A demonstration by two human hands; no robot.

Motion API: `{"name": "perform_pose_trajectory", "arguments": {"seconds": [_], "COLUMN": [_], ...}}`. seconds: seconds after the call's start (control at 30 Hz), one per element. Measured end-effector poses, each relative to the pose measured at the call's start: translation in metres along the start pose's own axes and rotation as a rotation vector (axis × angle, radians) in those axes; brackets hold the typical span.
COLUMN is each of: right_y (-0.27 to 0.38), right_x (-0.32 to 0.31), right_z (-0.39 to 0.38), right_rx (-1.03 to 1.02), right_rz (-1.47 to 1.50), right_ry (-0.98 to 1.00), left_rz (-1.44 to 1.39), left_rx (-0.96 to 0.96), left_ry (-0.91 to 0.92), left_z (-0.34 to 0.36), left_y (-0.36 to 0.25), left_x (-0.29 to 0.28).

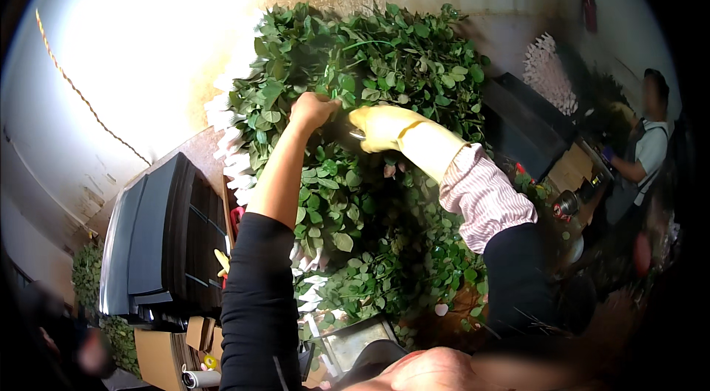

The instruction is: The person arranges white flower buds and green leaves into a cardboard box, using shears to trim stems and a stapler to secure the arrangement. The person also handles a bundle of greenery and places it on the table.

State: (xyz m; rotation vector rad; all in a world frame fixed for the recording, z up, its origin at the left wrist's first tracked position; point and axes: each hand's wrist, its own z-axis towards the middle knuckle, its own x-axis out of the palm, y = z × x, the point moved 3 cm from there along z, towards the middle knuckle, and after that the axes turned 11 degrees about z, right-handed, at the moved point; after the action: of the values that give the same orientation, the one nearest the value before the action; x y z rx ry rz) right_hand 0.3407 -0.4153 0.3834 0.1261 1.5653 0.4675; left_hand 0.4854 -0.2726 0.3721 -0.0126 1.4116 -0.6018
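Note:
My bare left hand is closed at the front of a big heap of leafy green stems. Its fingers pinch a leafy stem that rises above them. Just to the right is my right hand in a yellow rubber glove, with a striped sleeve cover behind it. Its fingers are curled round a small metal tool, of which only a shiny bit shows. White-wrapped ends of the stems stick out along the heap's left side. More leafy stems hang below my hands.
Black stacked panels stand at the left, above cardboard and a white cup. A metal-rimmed tray lies near my body. Dark bins stand at the right. Another person works beyond them beside a white-wrapped bundle.

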Motion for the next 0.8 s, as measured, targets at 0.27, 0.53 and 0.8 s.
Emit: {"name": "perform_pose_trajectory", "arguments": {"seconds": [0.27, 0.53, 0.8], "right_y": [-0.031, 0.006, -0.007], "right_x": [0.025, -0.014, 0.004], "right_z": [0.048, 0.009, -0.012], "right_rx": [0.008, 0.219, 0.087], "right_rz": [0.165, 0.004, 0.103], "right_ry": [0.055, 0.158, 0.112], "left_rz": [0.054, -0.032, 0.103], "left_rx": [-0.052, -0.032, -0.160], "left_ry": [0.098, 0.139, 0.054], "left_z": [0.024, 0.047, 0.034], "left_y": [-0.002, 0.007, 0.014], "left_x": [0.009, 0.020, 0.024]}}
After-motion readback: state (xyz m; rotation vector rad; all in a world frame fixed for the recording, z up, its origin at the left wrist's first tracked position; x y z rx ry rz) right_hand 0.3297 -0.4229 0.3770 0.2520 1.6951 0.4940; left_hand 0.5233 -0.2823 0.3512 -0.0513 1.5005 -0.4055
